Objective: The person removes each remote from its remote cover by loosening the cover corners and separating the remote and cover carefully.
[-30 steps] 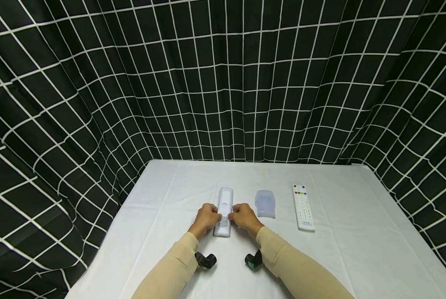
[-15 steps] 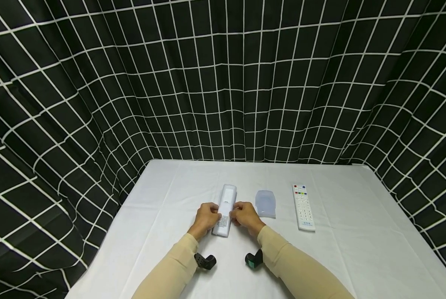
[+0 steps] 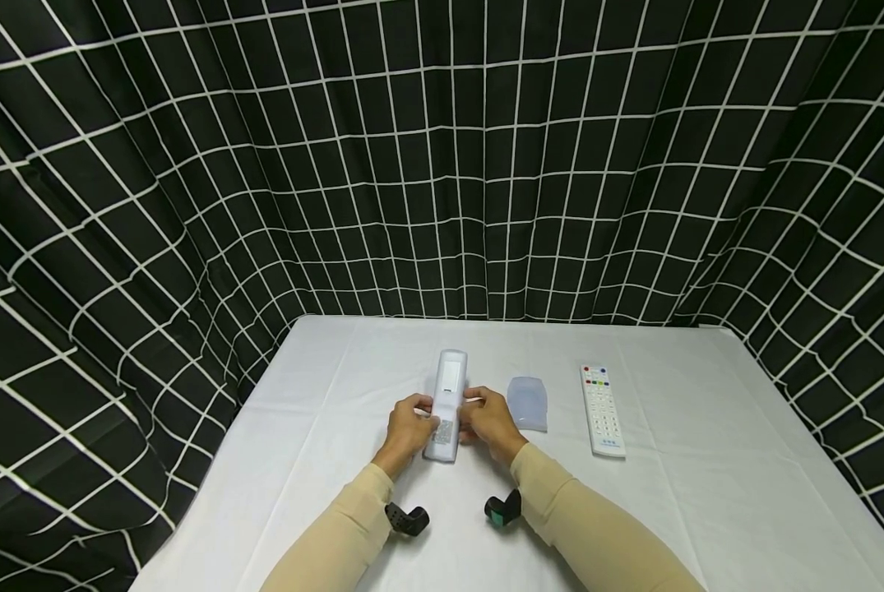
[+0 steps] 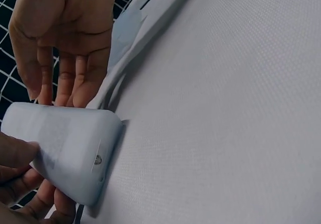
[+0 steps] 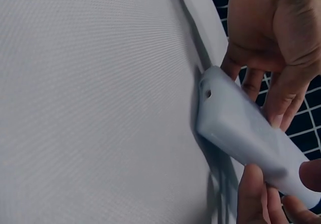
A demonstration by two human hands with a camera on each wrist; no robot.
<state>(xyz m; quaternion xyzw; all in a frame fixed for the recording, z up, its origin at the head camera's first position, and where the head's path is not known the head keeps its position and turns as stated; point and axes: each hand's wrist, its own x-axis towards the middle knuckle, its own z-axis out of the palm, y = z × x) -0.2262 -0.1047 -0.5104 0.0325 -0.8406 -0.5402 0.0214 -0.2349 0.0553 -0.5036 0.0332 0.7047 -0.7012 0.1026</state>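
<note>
A white remote control [image 3: 449, 403] in a translucent cover lies between both hands in the head view, its back side up with a grey label. My left hand [image 3: 406, 427] holds its left edge; in the left wrist view the thumb [image 4: 20, 152] lies on top and the fingers curl beneath. At the right edge my right hand [image 3: 490, 421] grips it, the right wrist view showing the thumb [image 5: 312, 176] over it and fingers [image 5: 253, 189] along the side. The rounded near end with a small hole stays close to the cloth.
A translucent bluish cover piece [image 3: 527, 403] lies flat right of the right hand. Farther right is another white remote [image 3: 602, 411], its buttons facing up. All lie on a white cloth-covered table [image 3: 338, 370], with a black white-grid curtain [image 3: 442, 164] around it.
The remote control between the hands slid a little away from the person, tilting rightward and then straightening again. The right hand's fingers shifted slightly farther up its edge. The other items stayed put.
</note>
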